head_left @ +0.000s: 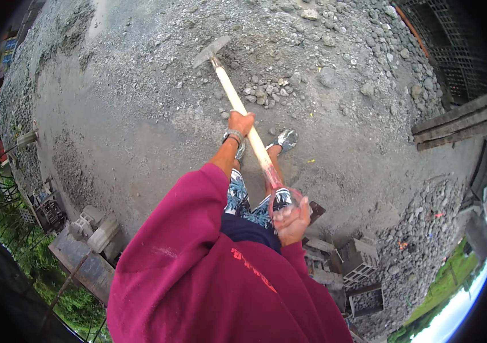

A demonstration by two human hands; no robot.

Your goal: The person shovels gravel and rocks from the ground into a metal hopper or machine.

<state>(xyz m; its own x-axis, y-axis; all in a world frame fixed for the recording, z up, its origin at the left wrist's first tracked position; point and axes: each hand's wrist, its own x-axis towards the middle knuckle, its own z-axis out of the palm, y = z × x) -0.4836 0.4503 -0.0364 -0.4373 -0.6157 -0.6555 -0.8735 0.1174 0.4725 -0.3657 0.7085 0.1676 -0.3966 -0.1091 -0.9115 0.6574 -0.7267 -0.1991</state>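
Left hand [241, 122] closed around a shovel [258, 147], right hand [294, 223] curled at its end handle [275, 182].
The blade [211, 51] reaches ahead of the grip; small stones [269, 91] lie just right of the shaft [229, 86] beyond the left hand, wooden planks [458, 120] far right.

Runs pale cream down shovel shaft [259, 148], red at D-grip [275, 186], dull grey on blade [211, 50]. Shows maroon on sweatshirt [189, 260] w/ orange-red lettering [253, 272], blu & blk leaf print on wht shorts [236, 192], med. grey on gravel [158, 51].

Left grip [242, 122] forward, right grip [294, 222] back, both curled.
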